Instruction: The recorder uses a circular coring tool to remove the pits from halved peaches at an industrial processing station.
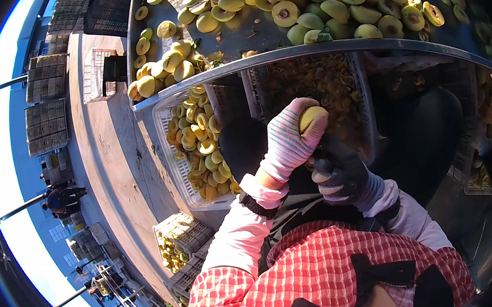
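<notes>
Steel is the biggest thing here: a wide metal table (284, 55) heaped with whole and halved yellow-green fruit (326, 3); under its front rim stand white slatted crates, the left crate (186, 195) filled with yellow halves, the middle crate (365, 100) holding darker pieces, perhaps pits; smaller still, the hands meet just below the rim. The left hand (287, 146), in a pink striped glove, is curled tightly around one yellow fruit (312, 117); the right hand (340, 174), in a dark glove, is closed beneath it, touching, though whether it grips a blade I cannot tell. To do this well, I judge: keep the fruit steady over the crates; work along its seam; keep the striped fingers clear.
</notes>
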{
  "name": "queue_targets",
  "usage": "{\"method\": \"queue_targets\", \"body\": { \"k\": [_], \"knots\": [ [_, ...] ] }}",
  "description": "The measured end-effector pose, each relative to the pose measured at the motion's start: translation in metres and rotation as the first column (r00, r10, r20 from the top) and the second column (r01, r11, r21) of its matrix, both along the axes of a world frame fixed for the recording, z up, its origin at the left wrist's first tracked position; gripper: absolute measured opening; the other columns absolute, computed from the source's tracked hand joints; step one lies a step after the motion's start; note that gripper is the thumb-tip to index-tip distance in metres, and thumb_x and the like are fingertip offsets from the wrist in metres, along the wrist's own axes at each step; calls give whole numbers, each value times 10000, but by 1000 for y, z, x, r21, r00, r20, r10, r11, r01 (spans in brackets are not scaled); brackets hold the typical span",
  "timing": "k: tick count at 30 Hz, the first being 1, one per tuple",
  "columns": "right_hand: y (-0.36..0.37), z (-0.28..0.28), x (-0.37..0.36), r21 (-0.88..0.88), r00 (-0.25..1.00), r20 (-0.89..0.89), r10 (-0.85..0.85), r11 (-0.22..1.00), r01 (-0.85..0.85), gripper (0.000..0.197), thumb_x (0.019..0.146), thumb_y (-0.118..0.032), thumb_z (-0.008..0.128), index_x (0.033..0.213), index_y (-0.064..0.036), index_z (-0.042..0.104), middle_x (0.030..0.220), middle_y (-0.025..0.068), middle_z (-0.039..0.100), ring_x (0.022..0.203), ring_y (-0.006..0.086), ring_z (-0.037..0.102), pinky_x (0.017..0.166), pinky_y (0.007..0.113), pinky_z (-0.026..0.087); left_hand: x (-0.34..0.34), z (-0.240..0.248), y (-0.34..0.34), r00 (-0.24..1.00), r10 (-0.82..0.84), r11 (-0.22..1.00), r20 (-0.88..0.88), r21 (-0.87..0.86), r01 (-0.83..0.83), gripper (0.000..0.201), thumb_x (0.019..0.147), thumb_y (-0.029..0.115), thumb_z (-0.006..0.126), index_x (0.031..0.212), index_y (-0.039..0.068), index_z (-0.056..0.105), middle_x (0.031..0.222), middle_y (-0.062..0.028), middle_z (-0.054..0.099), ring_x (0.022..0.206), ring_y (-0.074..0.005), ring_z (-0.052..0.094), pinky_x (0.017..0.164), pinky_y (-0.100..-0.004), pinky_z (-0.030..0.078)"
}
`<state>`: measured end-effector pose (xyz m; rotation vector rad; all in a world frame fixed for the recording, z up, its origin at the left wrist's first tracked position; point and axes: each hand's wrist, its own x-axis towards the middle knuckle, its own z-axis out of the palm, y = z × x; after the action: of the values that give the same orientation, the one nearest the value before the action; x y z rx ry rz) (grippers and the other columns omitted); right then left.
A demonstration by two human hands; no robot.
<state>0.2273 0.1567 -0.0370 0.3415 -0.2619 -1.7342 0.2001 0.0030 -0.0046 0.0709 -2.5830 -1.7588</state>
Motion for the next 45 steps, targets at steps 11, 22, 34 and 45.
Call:
{"method": "queue_targets", "body": {
  "k": [11, 22, 34, 45],
  "knots": [
    [-5, -9, 7, -322, 982, 189, 7, 945, 55, 483, 977, -511, 348, 955, -79, 562, 590, 9, 439, 408, 101, 401, 338, 235, 332, 8, -14, 3, 932, -56, 869, 359, 476, -132, 232, 886, 276, 604, 969, 61, 636, 740, 7, 591, 656, -63, 522, 602, -230, 447],
    [-5, -5, 6, -364, 991, 124, -54, 926, 96, 508, 974, -534, 335, 944, -77, 556, 594, 6, 451, 387, 83, 380, 323, 214, 309, 14, -13, 14, 806, -103, 476, 582, 741, -474, 507, 876, 515, 575, 994, 24, 617, 838, -52, 626, 778, -149, 615, 663, -261, 493],
    [5, -34, -11, 0, 983, 38, -181, 983, 181, 516, 975, -505, 372, 881, -58, 612, 519, -16, 383, 359, 89, 357, 311, 237, 300, 55, -3, -110, 744, 663, 703, 88, 271, -658, 623, 820, 593, 608, 1151, 66, 568, 1112, -96, 557, 1015, -213, 569, 865, -316, 477],
    [-1, -23, -33, 548, 982, -187, -20, 828, 121, 475, 938, -543, 448, 828, -97, 566, 483, -48, 347, 329, 63, 297, 309, 212, 257, -172, 14, -166, 924, 344, 593, -164, -725, -349, 440, 816, 358, 673, 1148, 81, 596, 1006, -170, 652, 965, -311, 628, 852, -370, 477]
  ]
}}
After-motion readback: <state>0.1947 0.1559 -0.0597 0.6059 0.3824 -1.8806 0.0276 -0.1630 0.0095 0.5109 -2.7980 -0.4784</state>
